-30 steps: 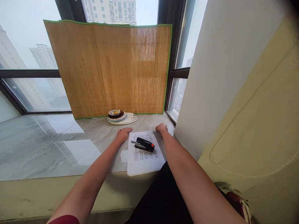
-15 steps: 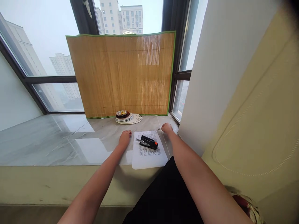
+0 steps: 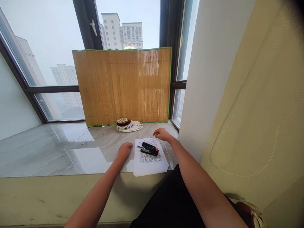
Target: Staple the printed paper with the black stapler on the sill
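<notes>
My left hand (image 3: 124, 150) rests on the stone window sill, left of the paper, its fingers loosely bent and nothing seen in them. My right hand (image 3: 162, 134) is at the far right corner of the printed paper sheets (image 3: 150, 166), fingers pointing down and drawn together. Whatever they may pinch is too small or hidden to make out. A black stapler (image 3: 149, 149) with a red mark at one end lies across the upper part of the sheets. Its silver inner part sticks out toward the left. Neither hand touches it.
Behind the paper, a stack of small plates (image 3: 124, 125) sits on a white oval plate (image 3: 139, 126). A bamboo mat (image 3: 123, 88) with green edging leans against the window. The white wall (image 3: 201, 79) borders the sill (image 3: 102, 139) on the right.
My right hand has moved left to the paper's far corner, over where a small dark bit lay. The view has tilted up slightly. My left hand stays beside the paper.
</notes>
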`<state>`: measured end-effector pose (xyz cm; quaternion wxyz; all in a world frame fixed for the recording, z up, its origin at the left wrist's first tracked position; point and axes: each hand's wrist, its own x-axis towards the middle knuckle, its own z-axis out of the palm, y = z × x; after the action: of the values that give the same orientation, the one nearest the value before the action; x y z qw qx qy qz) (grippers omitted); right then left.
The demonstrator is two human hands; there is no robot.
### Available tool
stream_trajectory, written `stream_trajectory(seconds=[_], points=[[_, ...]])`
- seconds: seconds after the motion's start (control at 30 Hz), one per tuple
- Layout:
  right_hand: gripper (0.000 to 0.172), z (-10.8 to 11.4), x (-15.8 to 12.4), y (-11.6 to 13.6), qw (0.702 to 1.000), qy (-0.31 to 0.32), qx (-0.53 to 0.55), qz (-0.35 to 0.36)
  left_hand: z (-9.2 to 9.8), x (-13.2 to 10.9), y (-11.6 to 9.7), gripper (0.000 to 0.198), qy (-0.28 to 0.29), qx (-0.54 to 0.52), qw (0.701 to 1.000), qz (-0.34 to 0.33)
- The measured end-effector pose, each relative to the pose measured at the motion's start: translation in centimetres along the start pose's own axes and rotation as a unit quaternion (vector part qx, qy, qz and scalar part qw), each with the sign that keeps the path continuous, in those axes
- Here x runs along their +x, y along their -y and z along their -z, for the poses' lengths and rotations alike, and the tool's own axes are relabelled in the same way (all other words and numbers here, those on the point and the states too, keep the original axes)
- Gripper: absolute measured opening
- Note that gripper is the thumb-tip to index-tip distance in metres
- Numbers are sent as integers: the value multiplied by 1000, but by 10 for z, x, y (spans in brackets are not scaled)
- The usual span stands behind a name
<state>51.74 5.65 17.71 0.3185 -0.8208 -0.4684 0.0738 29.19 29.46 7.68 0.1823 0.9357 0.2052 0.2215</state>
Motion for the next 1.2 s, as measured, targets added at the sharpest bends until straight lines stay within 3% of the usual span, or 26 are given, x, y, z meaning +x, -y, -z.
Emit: stream_trajectory(seconds=[0.17, 0.3, 0.43, 0.53, 0.6, 0.7, 0.87, 1.07, 1.2], points=[[29, -11, -10, 18, 997, 12, -51, 48, 3, -1, -4, 22, -17, 5, 1000, -17], [24, -23, -16, 38, 994, 12, -53, 90, 5, 2, -6, 28, -43, -10, 998, -43], [58, -33, -28, 56, 987, 49, -59, 139, 6, 5, -8, 27, -63, -22, 994, -90], [84, -39, -39, 66, 977, 106, -120, 140, 6, 5, -9, 25, -57, -12, 995, -80], [93, -42, -43, 70, 973, 113, -160, 123, 6, 4, -8, 26, -58, -8, 996, -63], [89, -47, -42, 69, 972, 99, -202, 61, 4, 2, -4, 28, -57, -13, 997, -56], [61, -53, -36, 61, 958, 157, -240, -5, 1, 4, 4, 25, -42, -63, 992, -102], [65, -56, -38, 65, 959, 155, -238, -18, 2, 5, 2, 24, -46, -89, 977, -186], [63, -57, -37, 66, 960, 151, -233, -21, 2, 3, 0, 22, -51, -95, 974, -200]])
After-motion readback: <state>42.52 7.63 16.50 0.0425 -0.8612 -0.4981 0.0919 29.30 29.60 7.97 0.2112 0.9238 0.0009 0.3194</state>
